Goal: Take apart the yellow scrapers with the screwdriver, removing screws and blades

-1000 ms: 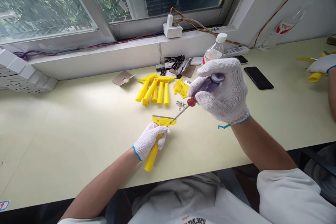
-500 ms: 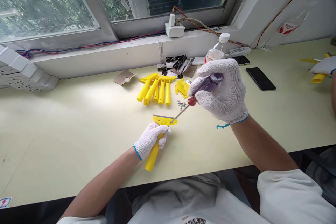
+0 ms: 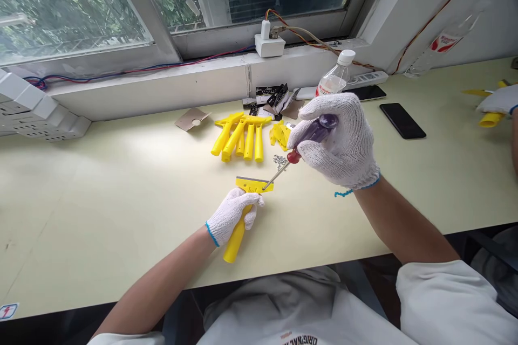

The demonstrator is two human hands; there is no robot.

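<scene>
My left hand, in a white knitted glove, grips the neck of a yellow scraper with a grey blade edge along its head. A screwdriver with a purple and red handle is in my gloved right hand. Its tip touches the right part of the scraper head. Behind the scraper lie a small pile of screws, several yellow scraper handles and some flat yellow pieces.
Black-and-white packaging and a torn cardboard piece lie by the window wall. A plastic bottle stands behind my right hand. Phones are to the right. Another person's gloved hand holds something yellow at the right edge.
My right hand and the screwdriver handle have shifted slightly left, with the tip still on the scraper head. My left hand and the scraper have not visibly moved.
</scene>
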